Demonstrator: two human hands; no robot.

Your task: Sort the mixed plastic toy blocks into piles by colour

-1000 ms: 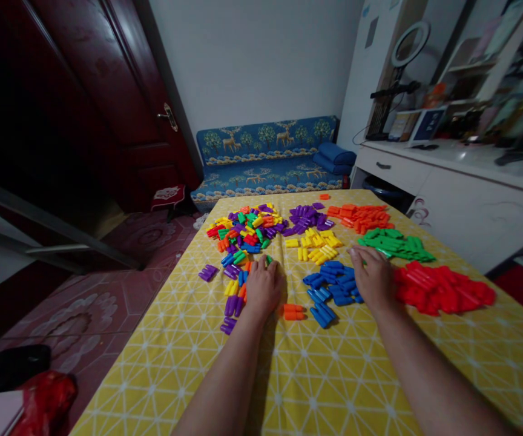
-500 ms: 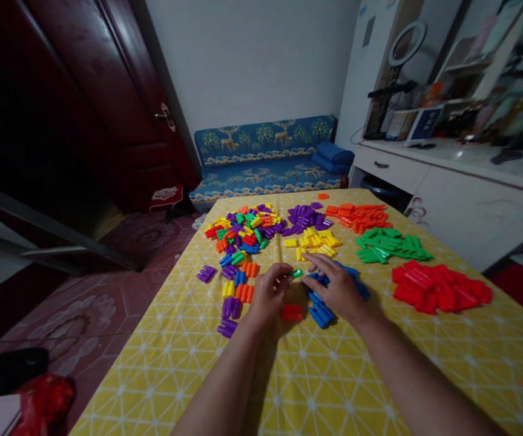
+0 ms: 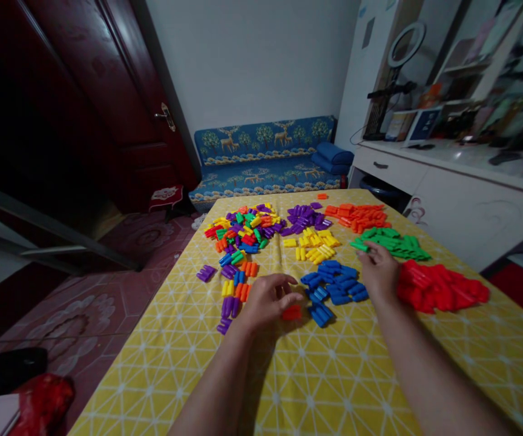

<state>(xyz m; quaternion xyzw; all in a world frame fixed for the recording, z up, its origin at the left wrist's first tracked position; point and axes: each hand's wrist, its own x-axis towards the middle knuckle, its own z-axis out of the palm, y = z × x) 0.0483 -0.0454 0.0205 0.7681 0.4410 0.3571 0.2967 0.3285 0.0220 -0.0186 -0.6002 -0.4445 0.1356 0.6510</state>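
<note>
My right hand (image 3: 379, 271) pinches a green plastic piece (image 3: 359, 246) at the near left edge of the green pile (image 3: 398, 243). Over the table my left hand (image 3: 271, 298) holds nothing, its thumb and fingers apart, just above an orange piece (image 3: 292, 312). Between the hands lies a pile of blue pieces (image 3: 338, 281). Behind it sit the yellow pieces (image 3: 316, 244) and the purple pile (image 3: 304, 218). Red pieces (image 3: 443, 287) are heaped right of my right hand. A mixed-colour heap (image 3: 247, 227) spreads at the far left, with loose pieces trailing toward my left hand.
An orange pile (image 3: 356, 217) lies near the far right corner of the table with its yellow patterned cloth (image 3: 325, 387). Past the table stands a blue patterned sofa (image 3: 266, 160). A white dresser (image 3: 470, 200) is at right, a dark red door (image 3: 107, 91) at left.
My right hand has moved right from above the blue pile to the green pile, now with the green piece that was at my left hand. My left hand's fingers have opened.
</note>
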